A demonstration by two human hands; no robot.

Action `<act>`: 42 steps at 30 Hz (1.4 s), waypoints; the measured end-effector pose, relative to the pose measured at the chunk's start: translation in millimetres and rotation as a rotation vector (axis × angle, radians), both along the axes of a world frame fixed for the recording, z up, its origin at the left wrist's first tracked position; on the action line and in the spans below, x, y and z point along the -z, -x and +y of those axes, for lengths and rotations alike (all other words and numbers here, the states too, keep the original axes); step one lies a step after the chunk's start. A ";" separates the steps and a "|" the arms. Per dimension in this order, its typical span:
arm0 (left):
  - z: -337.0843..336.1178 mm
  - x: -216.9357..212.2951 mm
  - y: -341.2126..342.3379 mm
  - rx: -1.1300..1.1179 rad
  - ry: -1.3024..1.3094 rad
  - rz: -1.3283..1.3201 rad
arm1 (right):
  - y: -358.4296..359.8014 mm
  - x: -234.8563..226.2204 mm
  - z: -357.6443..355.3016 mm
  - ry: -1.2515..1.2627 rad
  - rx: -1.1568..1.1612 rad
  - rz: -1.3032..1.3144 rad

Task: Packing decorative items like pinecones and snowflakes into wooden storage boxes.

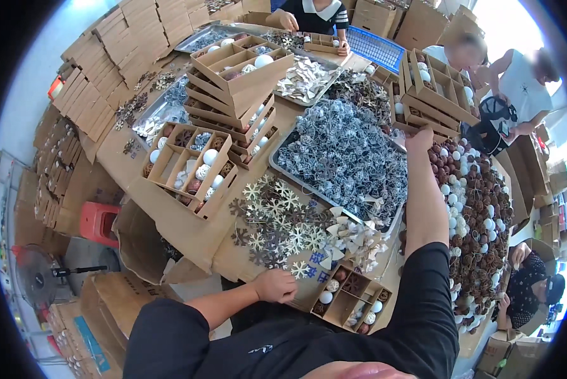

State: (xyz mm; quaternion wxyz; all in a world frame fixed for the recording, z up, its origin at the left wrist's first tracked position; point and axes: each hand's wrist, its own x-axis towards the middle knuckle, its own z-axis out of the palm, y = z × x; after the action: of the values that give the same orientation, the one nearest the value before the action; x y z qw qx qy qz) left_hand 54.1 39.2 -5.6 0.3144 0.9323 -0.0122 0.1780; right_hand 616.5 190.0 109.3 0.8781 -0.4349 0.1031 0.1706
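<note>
Your left hand [274,285] rests curled on the table edge beside a white snowflake cutout [300,270], holding nothing visible. Your right hand [420,138] reaches far out to a brown compartment box [422,120]; its grip cannot be told. A partly filled divided box [350,297] sits just before you.

right hand [420,140] fingertips hidden among stacked cardboard trays [432,95], left hand [274,285] palm unseen, small ornaments [479,215] blurred

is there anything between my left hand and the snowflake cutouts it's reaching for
Nothing visible. The left hand rests on the cardboard tabletop right at the near edge of the snowflake pile, next to a pale snowflake. The divided box sits to its right, out of the way.
</note>
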 end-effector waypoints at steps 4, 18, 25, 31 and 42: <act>1.1 -2.1 -0.2 0.004 -0.002 0.011 | 9.0 -0.3 0.5 -0.022 -0.008 0.019; 0.4 -2.8 -0.6 -0.003 -0.014 0.017 | -15.8 14.1 1.3 0.013 -0.289 -0.052; -0.6 0.6 0.0 -0.012 -0.031 -0.038 | 2.9 5.0 0.0 0.078 -0.442 -0.040; -0.5 0.4 0.3 -0.031 -0.010 -0.022 | 62.4 -17.9 -40.5 0.185 -0.530 -0.178; -7.3 2.6 1.9 -0.073 -0.101 -0.024 | 271.0 -28.8 -257.9 0.064 -0.708 -0.471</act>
State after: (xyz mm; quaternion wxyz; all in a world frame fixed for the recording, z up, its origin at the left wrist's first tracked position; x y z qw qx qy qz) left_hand 52.2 31.9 -8.2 0.2601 0.9446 0.0093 0.1998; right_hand 345.5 -67.8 138.1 0.7509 -0.4977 -0.2507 0.3544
